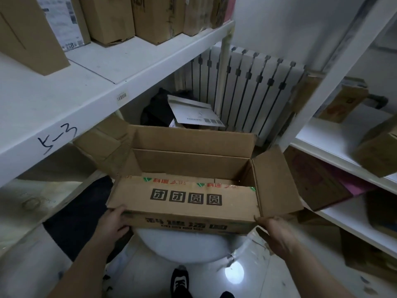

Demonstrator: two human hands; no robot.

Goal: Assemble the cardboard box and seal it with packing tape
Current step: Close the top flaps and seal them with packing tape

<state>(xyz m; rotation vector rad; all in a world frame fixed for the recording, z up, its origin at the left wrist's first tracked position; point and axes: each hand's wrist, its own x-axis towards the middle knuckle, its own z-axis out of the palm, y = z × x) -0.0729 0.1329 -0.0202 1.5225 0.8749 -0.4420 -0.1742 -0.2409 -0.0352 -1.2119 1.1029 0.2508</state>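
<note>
A brown cardboard box (189,201) with black printed characters sits on a round white stool (182,247) in front of me. Its far and right flaps stand open, and the near flap is folded inward over the opening. Old tape with red and green print runs along that near flap. My left hand (113,222) grips the box's near left corner. My right hand (277,232) holds the near right corner, below the open right flap. No tape roll is visible.
A white shelf (64,100) marked "5-3" with several cardboard boxes runs along the left. Another white shelf unit (343,151) with boxes stands on the right. A radiator (247,87) and a white carton (193,112) are behind the box. My shoe (179,282) is on the floor.
</note>
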